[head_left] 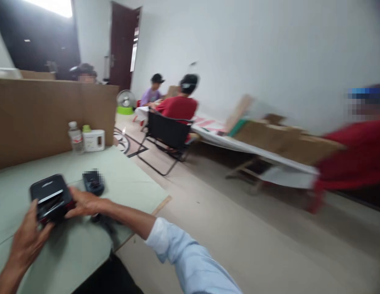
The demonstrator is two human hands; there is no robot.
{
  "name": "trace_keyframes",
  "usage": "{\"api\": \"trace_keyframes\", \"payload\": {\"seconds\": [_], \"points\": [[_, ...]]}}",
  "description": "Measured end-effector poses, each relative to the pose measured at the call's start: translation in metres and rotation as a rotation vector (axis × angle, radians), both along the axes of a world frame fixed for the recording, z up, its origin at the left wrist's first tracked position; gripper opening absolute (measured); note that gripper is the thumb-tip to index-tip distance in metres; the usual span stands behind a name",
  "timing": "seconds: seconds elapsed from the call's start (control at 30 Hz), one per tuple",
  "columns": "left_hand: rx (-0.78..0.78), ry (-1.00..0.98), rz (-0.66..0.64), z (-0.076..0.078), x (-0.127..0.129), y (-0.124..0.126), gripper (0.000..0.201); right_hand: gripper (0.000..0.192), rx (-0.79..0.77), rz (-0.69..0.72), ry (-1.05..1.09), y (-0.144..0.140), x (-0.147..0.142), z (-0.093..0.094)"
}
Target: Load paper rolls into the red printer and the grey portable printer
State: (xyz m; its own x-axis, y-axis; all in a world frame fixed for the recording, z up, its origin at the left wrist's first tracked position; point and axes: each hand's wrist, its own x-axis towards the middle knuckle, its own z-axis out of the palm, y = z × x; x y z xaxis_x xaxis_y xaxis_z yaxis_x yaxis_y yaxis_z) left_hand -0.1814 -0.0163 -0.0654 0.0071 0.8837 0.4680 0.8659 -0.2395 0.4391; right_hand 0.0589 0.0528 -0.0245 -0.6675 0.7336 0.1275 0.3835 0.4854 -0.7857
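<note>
Both my hands grip a small black label printer (52, 197), a boxy device with a wide slot in its front, just over the pale green tabletop (82, 241). My left hand (27, 241) is closed on its left side, thumb at the lower front edge. From the other side, my right hand (84, 202) wraps its fingers and thumb round the right edge. Just beyond my right hand stands a smaller dark device (94, 183), partly blurred out. Under my right wrist lies a dark object, mostly hidden and too smeared to name.
A brown cardboard panel (55, 118) borders the table's far side, with a clear bottle (75, 138) and a white jug (94, 141) before it. A person sits behind the panel. Other people sit along a long white table (254, 149) bearing cardboard. A fan (125, 100) stands behind.
</note>
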Motion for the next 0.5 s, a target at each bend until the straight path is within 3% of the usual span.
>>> {"api": "trace_keyframes", "payload": {"seconds": [0.17,0.5], "points": [[-0.062,-0.016,-0.014,-0.006,-0.001,-0.015,0.084,0.091,-0.141,0.012,0.106,-0.009,-0.006,-0.024],[-0.06,-0.011,-0.027,-0.003,-0.01,-0.035,0.082,0.101,-0.122,0.064,0.073,-0.022,-0.011,-0.026]]}}
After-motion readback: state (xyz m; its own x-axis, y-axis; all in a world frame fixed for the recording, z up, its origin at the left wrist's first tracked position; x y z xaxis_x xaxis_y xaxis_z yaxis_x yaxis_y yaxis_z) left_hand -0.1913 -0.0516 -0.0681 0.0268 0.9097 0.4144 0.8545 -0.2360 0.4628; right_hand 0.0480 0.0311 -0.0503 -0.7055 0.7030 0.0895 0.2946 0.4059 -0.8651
